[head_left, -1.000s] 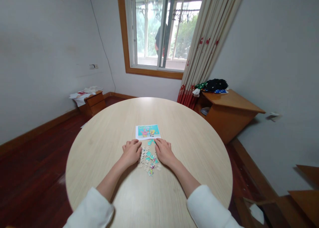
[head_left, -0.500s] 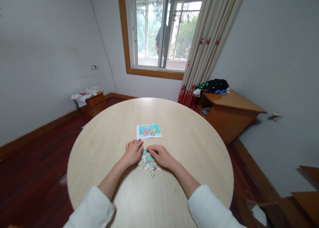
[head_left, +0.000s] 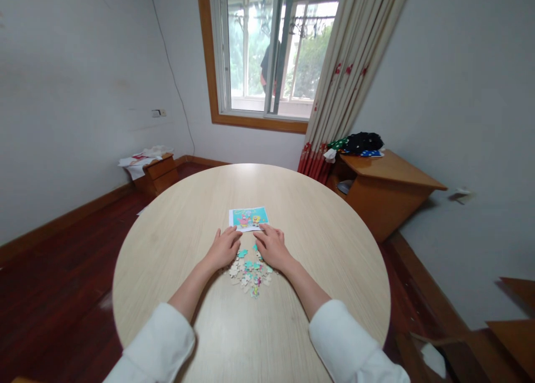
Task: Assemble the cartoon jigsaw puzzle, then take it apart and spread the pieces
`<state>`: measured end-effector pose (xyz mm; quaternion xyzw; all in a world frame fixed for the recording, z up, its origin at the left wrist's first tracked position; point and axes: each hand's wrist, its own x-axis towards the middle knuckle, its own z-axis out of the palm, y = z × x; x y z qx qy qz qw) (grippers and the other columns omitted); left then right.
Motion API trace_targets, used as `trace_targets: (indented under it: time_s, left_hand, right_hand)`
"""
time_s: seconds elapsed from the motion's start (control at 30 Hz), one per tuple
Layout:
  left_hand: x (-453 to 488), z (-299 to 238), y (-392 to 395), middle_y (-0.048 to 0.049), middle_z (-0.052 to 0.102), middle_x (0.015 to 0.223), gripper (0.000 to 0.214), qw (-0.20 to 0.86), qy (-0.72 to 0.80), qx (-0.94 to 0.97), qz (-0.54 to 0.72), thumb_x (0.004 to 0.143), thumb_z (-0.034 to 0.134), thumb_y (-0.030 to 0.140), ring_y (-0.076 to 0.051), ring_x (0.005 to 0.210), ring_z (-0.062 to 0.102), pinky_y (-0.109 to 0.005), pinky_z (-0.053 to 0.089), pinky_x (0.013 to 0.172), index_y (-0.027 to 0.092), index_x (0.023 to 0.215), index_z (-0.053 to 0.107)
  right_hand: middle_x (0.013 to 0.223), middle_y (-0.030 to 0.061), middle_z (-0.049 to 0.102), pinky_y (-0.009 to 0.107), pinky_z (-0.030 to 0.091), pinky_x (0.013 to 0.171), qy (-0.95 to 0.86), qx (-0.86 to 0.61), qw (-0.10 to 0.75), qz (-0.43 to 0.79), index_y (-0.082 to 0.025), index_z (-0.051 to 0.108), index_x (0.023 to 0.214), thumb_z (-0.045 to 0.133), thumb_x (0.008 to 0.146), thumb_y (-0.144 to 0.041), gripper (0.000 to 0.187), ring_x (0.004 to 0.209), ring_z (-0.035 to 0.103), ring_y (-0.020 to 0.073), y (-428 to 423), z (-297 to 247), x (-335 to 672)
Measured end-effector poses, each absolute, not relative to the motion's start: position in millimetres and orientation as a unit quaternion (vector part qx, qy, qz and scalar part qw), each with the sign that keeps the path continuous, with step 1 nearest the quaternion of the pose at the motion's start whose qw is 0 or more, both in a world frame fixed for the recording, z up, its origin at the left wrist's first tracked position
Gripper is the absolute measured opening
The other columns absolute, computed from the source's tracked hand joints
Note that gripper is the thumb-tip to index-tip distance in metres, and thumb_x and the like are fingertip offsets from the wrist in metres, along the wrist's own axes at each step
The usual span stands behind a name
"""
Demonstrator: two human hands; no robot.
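Note:
A loose heap of jigsaw puzzle pieces [head_left: 251, 268] lies on the round table [head_left: 251, 338], some turquoise or coloured and others showing a pale side. Just beyond it is a picture card [head_left: 249, 218] with cartoon figures on a turquoise ground. At the left of the heap my left hand [head_left: 223, 248] is open, fingers stretched forward to the card's lower edge. My right hand [head_left: 272, 246] is open too, over the heap's right side, with fingertips at the card's lower right corner. Neither hand shows a piece in its grip; my palms hide some pieces.
A wooden desk [head_left: 388, 174] with a pile of dark cloth [head_left: 363, 143] stands past the table at the right. A small cabinet [head_left: 161, 172] with papers on top is at the back left. Behind the window [head_left: 251, 54] a person in dark clothing is partly visible.
Both hands have moved forward from the heap toward the picture card, the right one farther. The puzzle pieces are more spread out, and the right fingers have straightened forward.

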<state>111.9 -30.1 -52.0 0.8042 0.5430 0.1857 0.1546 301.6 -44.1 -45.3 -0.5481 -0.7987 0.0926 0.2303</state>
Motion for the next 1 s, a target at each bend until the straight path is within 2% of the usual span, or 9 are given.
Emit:
trace_targets:
  time_s: [0.17, 0.37, 0.47, 0.57, 0.67, 0.77, 0.87, 1.0]
  left_hand:
    - [111.1, -56.4, -27.3, -0.0148, 0.044, 0.141, 0.041, 0.121, 0.551, 0.807, 0.173, 0.088, 0.036, 0.024, -0.024, 0.133, 0.036, -0.051, 0.02, 0.11, 0.015, 0.125, 0.052]
    - [107.2, -59.5, -24.7, -0.0172, 0.044, 0.14, 0.042, 0.099, 0.573, 0.793, 0.181, 0.088, 0.037, 0.025, -0.026, 0.132, 0.037, -0.051, 0.02, 0.11, 0.012, 0.125, 0.05]
    - [101.9, -62.8, -20.6, -0.0168, 0.047, 0.138, 0.039, 0.126, 0.576, 0.776, 0.223, 0.088, 0.037, 0.024, -0.026, 0.131, 0.039, -0.052, 0.021, 0.11, 0.013, 0.122, 0.053]
    - [96.6, -65.1, -15.3, -0.0152, 0.052, 0.133, 0.039, 0.188, 0.574, 0.746, 0.282, 0.087, 0.036, 0.024, -0.024, 0.127, 0.044, -0.049, 0.025, 0.109, 0.014, 0.118, 0.056]
    - [93.9, -65.5, -11.4, -0.0167, 0.056, 0.129, 0.04, 0.245, 0.573, 0.7, 0.349, 0.086, 0.037, 0.028, -0.024, 0.122, 0.049, -0.042, 0.032, 0.106, 0.01, 0.116, 0.058]
    - [94.5, -65.5, -10.3, -0.0159, 0.062, 0.121, 0.038, 0.276, 0.564, 0.661, 0.412, 0.083, 0.041, 0.03, -0.023, 0.114, 0.055, -0.039, 0.038, 0.101, 0.011, 0.108, 0.062]
    - [96.9, -65.5, -11.4, -0.0135, 0.067, 0.108, 0.032, 0.291, 0.547, 0.644, 0.449, 0.079, 0.044, 0.03, -0.022, 0.102, 0.061, -0.038, 0.042, 0.095, 0.013, 0.097, 0.064]
    - [100.0, -62.0, -15.2, -0.0127, 0.068, 0.099, 0.029, 0.299, 0.537, 0.636, 0.467, 0.076, 0.045, 0.035, -0.022, 0.095, 0.062, -0.036, 0.045, 0.089, 0.015, 0.083, 0.065]
  right_hand:
    - [0.145, 0.0148, 0.036, 0.049, 0.02, 0.106, -0.782, -0.592, 0.186, 0.067, -0.021, 0.055, 0.125, 0.04, 0.093, -0.029, 0.037, 0.135, 0.028, 0.028, -40.5, -46.0, 297.1]
    - [0.143, 0.0157, 0.038, 0.045, 0.022, 0.107, -0.781, -0.592, 0.177, 0.089, -0.018, 0.049, 0.131, 0.03, 0.096, -0.03, 0.042, 0.135, 0.03, 0.0248, -40.0, -44.8, 298.7]
    - [0.146, 0.0176, 0.035, 0.044, 0.019, 0.11, -0.805, -0.557, 0.157, 0.132, -0.014, 0.04, 0.138, 0.027, 0.096, -0.035, 0.049, 0.137, 0.027, 0.0242, -50.0, -40.9, 295.3]
    - [0.15, 0.0156, 0.028, 0.047, 0.012, 0.112, -0.835, -0.504, 0.128, 0.181, -0.016, 0.03, 0.143, 0.025, 0.095, -0.047, 0.058, 0.14, 0.019, 0.0248, -66.1, -35.6, 287.4]
    - [0.152, 0.0136, 0.021, 0.051, 0.006, 0.112, -0.859, -0.46, 0.105, 0.199, -0.022, 0.023, 0.146, 0.034, 0.087, -0.063, 0.073, 0.142, 0.01, 0.0279, -79.8, -31.8, 279.0]
    - [0.152, 0.014, 0.021, 0.057, 0.004, 0.11, -0.877, -0.432, 0.095, 0.185, -0.027, 0.027, 0.144, 0.05, 0.073, -0.072, 0.087, 0.141, 0.009, 0.0326, -86.3, -30.9, 273.0]
    - [0.148, 0.0155, 0.031, 0.057, 0.01, 0.109, -0.873, -0.444, 0.125, 0.159, -0.025, 0.042, 0.136, 0.055, 0.077, -0.062, 0.071, 0.139, 0.02, 0.0327, -86.4, -33.1, 269.2]
    - [0.126, 0.0124, 0.055, 0.043, 0.03, 0.103, -0.872, -0.42, 0.211, 0.132, -0.02, 0.058, 0.116, 0.061, 0.082, -0.04, 0.04, 0.121, 0.046, 0.0237, -79.2, -40.0, 268.3]
